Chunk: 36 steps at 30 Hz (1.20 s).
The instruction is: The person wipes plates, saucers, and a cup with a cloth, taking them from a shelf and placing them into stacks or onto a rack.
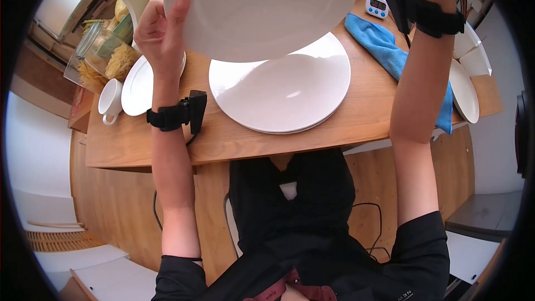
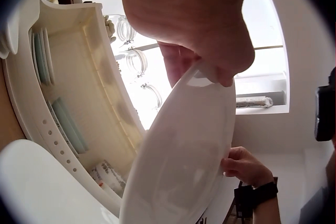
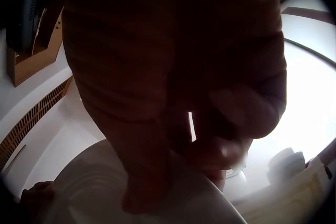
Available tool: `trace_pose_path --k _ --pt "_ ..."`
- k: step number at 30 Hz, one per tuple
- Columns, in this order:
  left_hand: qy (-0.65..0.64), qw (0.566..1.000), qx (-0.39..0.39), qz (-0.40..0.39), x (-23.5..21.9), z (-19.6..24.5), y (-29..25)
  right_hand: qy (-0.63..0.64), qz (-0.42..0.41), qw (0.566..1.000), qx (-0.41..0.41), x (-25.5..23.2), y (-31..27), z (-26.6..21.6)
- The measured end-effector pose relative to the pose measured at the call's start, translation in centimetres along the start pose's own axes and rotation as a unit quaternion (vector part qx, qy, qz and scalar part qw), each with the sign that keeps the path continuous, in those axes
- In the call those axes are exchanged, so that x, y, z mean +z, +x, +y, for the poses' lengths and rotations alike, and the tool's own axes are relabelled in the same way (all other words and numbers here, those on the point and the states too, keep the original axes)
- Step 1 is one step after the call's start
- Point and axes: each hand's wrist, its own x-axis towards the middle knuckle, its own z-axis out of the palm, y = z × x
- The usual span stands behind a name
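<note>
A large white plate point(image 1: 262, 11) is held up above the table, tilted, its near edge over another large white plate point(image 1: 278, 97) lying on the wood. The left hand point(image 1: 161, 36) grips its left rim, thumb on the face. In the left wrist view the left hand point(image 2: 197, 29) pinches one end of the raised plate point(image 2: 178, 150), and the right hand point(image 2: 247, 167) holds the rim farther along. The right wrist view shows the right hand point(image 3: 173, 92), dark against the light, thumb on the plate point(image 3: 100, 187) and fingers curled at its edge.
At the left are a white cup point(image 1: 110, 100), a smaller plate point(image 1: 139, 86) and jars of pasta point(image 1: 106, 50). A blue cloth point(image 1: 379, 44), a timer point(image 1: 377, 6) and an oval dish point(image 1: 463, 92) are at the right. A cream rack point(image 2: 84, 92) holds several plates.
</note>
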Motion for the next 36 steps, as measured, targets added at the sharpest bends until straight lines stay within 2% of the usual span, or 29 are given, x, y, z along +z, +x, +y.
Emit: trace_pose_path --k 3,5,12,14,17,19,20,22,24,25,27,28,31,33,34,36 --pt "0.007 1.000 0.008 -0.008 -0.4 0.1 -0.3 0.025 0.009 0.999 -0.038 0.6 0.6 1.5" --pt "0.044 0.999 -0.018 -0.015 -0.6 0.4 -0.4 0.030 0.010 0.999 -0.033 0.5 0.2 1.4" --pt "0.032 0.999 0.000 -0.042 0.3 1.1 0.2 0.028 -0.002 0.999 -0.027 0.1 -0.3 0.2" --pt "-0.022 0.992 -0.088 -0.085 -0.5 0.7 -0.1 0.019 -0.012 1.000 -0.012 -0.2 -0.5 -0.2" --pt "-0.029 0.988 -0.125 -0.089 -0.6 0.9 -0.3 -0.007 -0.015 1.000 0.020 -0.2 -0.5 -1.5" --pt "-0.027 0.989 -0.117 -0.088 -0.4 1.1 -0.3 -0.026 -0.010 0.999 0.033 0.1 -0.7 -2.2" --pt "-0.027 0.989 -0.110 -0.091 -0.4 1.1 -0.3 -0.051 0.036 0.998 -0.025 0.5 -1.2 -2.1" --pt "-0.006 0.989 -0.132 -0.073 -1.2 0.2 -0.5 -0.076 0.079 0.990 -0.088 1.0 -1.0 -1.8" --pt "0.014 0.986 -0.154 -0.055 -1.7 -0.2 -0.7 0.025 0.052 0.996 -0.072 1.4 0.6 -1.4" --pt "0.024 0.986 -0.149 -0.071 -1.7 -0.1 -0.7 0.024 0.050 0.996 -0.076 1.8 0.7 -1.6" --pt "0.034 0.986 -0.142 -0.083 -1.6 0.2 -0.6 0.004 0.118 0.989 -0.091 2.6 0.6 -2.6" --pt "0.037 0.987 -0.126 -0.089 -1.3 0.5 -0.5 0.002 0.117 0.989 -0.095 2.7 0.2 -3.3" --pt "0.031 0.991 -0.102 -0.079 0.0 1.2 -0.4 -0.051 0.164 0.969 -0.180 3.4 0.1 -4.4" --pt "0.023 0.993 -0.093 -0.062 -0.2 1.0 -0.4 -0.039 0.202 0.946 -0.251 4.1 1.8 -3.9" --pt "0.013 0.992 -0.100 -0.082 -0.6 0.4 -0.5 -0.042 0.200 0.944 -0.257 4.1 1.8 -3.7" --pt "0.001 0.990 -0.102 -0.095 -0.6 0.5 -0.4 -0.045 0.182 0.960 -0.209 3.5 1.0 -5.0"
